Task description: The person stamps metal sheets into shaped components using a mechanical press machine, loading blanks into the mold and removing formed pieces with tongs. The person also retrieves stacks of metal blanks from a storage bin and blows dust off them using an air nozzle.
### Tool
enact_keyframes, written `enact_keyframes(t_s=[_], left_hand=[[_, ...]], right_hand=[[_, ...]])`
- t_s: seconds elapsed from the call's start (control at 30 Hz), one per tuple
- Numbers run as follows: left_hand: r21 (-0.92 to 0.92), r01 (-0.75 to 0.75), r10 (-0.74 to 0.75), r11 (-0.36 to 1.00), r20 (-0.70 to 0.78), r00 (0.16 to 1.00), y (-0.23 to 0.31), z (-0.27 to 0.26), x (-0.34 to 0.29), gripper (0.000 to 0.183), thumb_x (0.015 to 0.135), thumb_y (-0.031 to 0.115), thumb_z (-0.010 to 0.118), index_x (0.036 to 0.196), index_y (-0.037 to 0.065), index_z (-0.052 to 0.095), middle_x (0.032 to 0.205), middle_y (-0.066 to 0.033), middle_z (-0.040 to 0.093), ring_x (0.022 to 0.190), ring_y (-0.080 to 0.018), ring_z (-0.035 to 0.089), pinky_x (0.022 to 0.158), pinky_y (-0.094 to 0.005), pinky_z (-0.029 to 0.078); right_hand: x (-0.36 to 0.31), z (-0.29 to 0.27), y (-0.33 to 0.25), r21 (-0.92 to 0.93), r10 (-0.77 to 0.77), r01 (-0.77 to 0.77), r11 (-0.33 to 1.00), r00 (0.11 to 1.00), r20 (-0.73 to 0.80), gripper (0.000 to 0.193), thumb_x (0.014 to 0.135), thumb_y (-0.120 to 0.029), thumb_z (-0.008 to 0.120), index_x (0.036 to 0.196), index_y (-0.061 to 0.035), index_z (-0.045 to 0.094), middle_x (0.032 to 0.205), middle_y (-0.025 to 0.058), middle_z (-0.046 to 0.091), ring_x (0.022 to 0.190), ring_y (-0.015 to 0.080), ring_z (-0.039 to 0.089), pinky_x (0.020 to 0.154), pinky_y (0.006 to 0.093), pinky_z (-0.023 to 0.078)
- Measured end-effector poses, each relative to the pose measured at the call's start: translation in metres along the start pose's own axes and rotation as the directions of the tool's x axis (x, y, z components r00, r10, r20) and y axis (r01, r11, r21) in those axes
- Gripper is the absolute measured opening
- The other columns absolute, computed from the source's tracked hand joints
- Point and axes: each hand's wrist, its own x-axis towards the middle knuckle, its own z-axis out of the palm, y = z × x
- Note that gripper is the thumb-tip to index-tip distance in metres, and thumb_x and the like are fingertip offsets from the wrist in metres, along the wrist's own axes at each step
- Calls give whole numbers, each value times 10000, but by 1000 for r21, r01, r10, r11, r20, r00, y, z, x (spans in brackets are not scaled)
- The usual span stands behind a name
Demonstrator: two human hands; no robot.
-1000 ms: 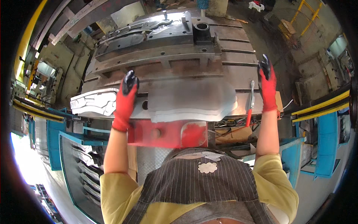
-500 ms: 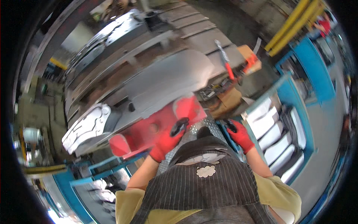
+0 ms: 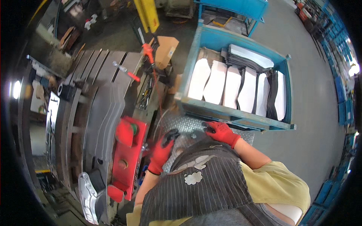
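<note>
My left hand (image 3: 162,152), in a red glove with dark fingertips, hangs in front of my apron and is slightly blurred. Its fingers are loosely apart, with nothing seen in them. A red control panel (image 3: 130,158) with two hoods and a green button (image 3: 134,129) stands just left of it, not touched. My right hand (image 3: 220,132), gloved alike, is held before my waist with loosely bent fingers and no object in it. Just beyond that hand is a blue metal bin (image 3: 241,113) holding stacks of flat, curved-edged sheet metal blanks (image 3: 232,87).
Flat sheet metal blanks (image 3: 107,113) lie on the slotted machine bed (image 3: 122,58), near a red-handled tool (image 3: 126,71). A shiny formed part (image 3: 88,197) sits at lower left. A cardboard box (image 3: 166,51) and yellow post (image 3: 146,15) are ahead. Tread plate (image 3: 184,122) covers the floor.
My view and body have turned right, so the bin is now ahead and the machine lies to my left. My left hand has come away from the red panel.
</note>
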Motion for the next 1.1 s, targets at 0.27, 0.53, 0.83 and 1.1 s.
enact_keyframes(t_s=[0.27, 0.53, 0.83, 1.1], left_hand=[[-32, 111, -105, 993, 154, 982, 24, 143, 96, 329, 851, 85, 512, 1172, 20, 487, 1076, -58, 570, 874, -108, 515, 787, -240, 413], [104, 30, -75, 994, 460, 885, 35, 268, 184, 341, 845, 91, 516, 1183, 63, 487, 1106, -37, 557, 936, -89, 495, 803, -236, 408], [246, 237, -336, 940, 550, 764, 9, 280, 247, 333, 879, 93, 473, 1205, 33, 450, 1178, -77, 511, 1074, -154, 484, 891, -260, 380], [363, 113, -351, 925, 702, 620, -17, 316, 319, 340, 850, 264, 523, 1124, 62, 525, 1037, -91, 570, 972, -170, 527, 857, -278, 386]], right_hand=[[-44, -82, 114, 30, 66, -66, 997, 997, -27, 483, 794, -365, 516, 1176, -74, 470, 1024, 164, 557, 942, 324, 531, 821, 386, 414], [-80, -145, 238, 133, 455, -440, 888, 882, -120, 377, 780, -341, 543, 1063, -94, 567, 927, 133, 599, 878, 297, 564, 748, 380, 443], [-82, -139, 287, 172, 641, -617, 768, 740, -203, 401, 783, -359, 545, 1085, -94, 547, 1017, 154, 575, 938, 307, 549, 800, 386, 434], [-62, -108, 260, 552, 742, -596, 583, 668, -63, 391, 788, -321, 560, 1097, -79, 548, 973, 124, 602, 898, 271, 566, 792, 354, 434]])
